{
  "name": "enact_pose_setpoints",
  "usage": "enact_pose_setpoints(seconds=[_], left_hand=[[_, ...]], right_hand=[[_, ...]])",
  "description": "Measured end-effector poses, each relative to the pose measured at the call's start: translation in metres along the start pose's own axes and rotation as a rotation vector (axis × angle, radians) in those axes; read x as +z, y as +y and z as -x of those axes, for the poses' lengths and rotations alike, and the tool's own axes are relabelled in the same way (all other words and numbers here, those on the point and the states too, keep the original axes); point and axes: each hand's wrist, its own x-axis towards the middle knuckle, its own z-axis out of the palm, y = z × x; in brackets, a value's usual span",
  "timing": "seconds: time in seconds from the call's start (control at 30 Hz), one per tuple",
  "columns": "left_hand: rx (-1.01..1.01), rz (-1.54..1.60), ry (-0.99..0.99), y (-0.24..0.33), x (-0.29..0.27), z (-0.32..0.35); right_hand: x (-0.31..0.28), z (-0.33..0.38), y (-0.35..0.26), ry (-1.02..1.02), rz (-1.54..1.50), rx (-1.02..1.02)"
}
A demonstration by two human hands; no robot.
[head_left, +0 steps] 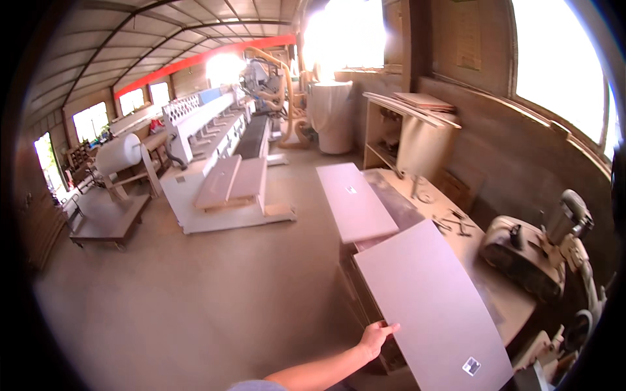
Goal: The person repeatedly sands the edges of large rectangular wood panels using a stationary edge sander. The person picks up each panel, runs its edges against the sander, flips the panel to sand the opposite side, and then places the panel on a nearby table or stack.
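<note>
"Workshop with an arched roof (117,40): a smooth grey-brown floor (215,293) stretches left, and a pale, wood-coloured bench (512,294) stands along the right. What is closest?"

"A large, flat, rectangular pinkish-grey panel (430,293), with a small square label (471,366) near its close end. It is at lower right, over the bench's near side; whether it rests flat or is raised, I cannot tell. Just beyond lies a similar pinkish-grey rectangular panel (355,202)."

"And the fingers?"

"On the bare left hand (378,337), they pinch the near panel's left edge: thumb on top, the others curled low and partly hidden, open only about the board's thickness. The right hand is out of view, so I cannot tell its grip."

"How is this handled well?"

"I'd judge: support both long edges evenly, keep the board level, and guard its corners from knocking the neighbouring panel."
</note>
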Motion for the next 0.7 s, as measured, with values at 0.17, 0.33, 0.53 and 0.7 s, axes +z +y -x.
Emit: enact_pose_setpoints(seconds=[0.17, 0.33, 0.53, 0.7], left_hand=[[0.133, 0.134, 0.183, 0.123, -0.081, -0.116], [0.176, 0.122, 0.279, 0.235, -0.142, -0.209], [0.046, 0.154, 0.347, 0.321, -0.208, -0.341], [-0.059, 0.168, 0.336, 0.367, -0.261, -0.449]], right_hand=[[0.181, -0.033, 0.055, -0.142, 0.173, -0.167], [0.344, -0.063, 0.086, -0.156, 0.203, -0.022], [0.531, 0.015, 0.09, -0.196, -0.191, -0.021], [0.629, 0.018, 0.127, 0.028, -0.041, -0.033]])
